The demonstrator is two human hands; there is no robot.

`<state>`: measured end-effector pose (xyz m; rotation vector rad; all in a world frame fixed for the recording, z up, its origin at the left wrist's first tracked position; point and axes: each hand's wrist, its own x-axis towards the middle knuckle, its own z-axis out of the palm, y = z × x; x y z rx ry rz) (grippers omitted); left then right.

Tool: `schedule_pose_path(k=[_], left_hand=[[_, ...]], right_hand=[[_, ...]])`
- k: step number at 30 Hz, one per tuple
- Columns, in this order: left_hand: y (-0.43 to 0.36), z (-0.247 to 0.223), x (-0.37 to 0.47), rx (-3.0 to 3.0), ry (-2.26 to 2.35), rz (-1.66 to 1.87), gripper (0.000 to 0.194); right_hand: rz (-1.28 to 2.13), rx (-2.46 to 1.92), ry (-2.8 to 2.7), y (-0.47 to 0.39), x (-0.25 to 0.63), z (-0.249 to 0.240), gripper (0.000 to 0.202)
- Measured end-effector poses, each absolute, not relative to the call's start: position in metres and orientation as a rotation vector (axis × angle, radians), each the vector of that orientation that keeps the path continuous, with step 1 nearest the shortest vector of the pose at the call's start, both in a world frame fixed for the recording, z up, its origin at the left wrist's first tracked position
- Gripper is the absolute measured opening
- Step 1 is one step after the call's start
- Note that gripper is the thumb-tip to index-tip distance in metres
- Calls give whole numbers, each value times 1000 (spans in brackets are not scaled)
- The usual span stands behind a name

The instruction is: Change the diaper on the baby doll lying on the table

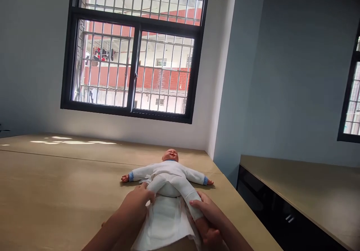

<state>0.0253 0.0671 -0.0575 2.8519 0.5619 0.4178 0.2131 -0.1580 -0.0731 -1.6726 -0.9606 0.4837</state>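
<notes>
A baby doll (170, 174) lies on its back on the wooden table, head away from me and arms spread wide. Its suit is white with blue cuffs. My left hand (137, 202) is closed around the doll's leg on the left, hiding most of the lower leg. On the other side, my right hand (207, 208) grips the second leg (194, 202), thumb on top, with the bare foot sticking out below. Between the legs a white diaper (164, 221) is spread open, its upper end close to the doll's bottom.
The light wooden table (70, 183) runs back to the wall, with patches of sunlight near its far edge. A barred window (135, 71) is above it. To the right, past a gap, stands another table (306, 191) with a dark front.
</notes>
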Motion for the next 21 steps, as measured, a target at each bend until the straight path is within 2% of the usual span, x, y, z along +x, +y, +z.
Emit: schedule_pose_path(k=[4, 8, 10, 13, 18, 21], left_hand=[[58, -61, 26, 3057, 631, 498, 43], [61, -70, 22, 3080, 441, 631, 51], [66, -75, 22, 3088, 273, 684, 51], [71, -82, 23, 3119, 53, 729, 46], [78, -85, 29, 3018, 24, 679, 32], [87, -80, 32, 2812, 0, 625, 30]], right_hand=[[506, -1746, -951, -165, 205, -66, 73], [231, -2029, -1106, -174, 199, -62, 93], [68, -2167, -1277, -178, 195, -54, 89], [-48, -2282, -1566, -182, 188, -41, 69], [-25, -2251, -1758, -182, 186, -40, 54], [25, -2224, -1707, -181, 192, -46, 53]])
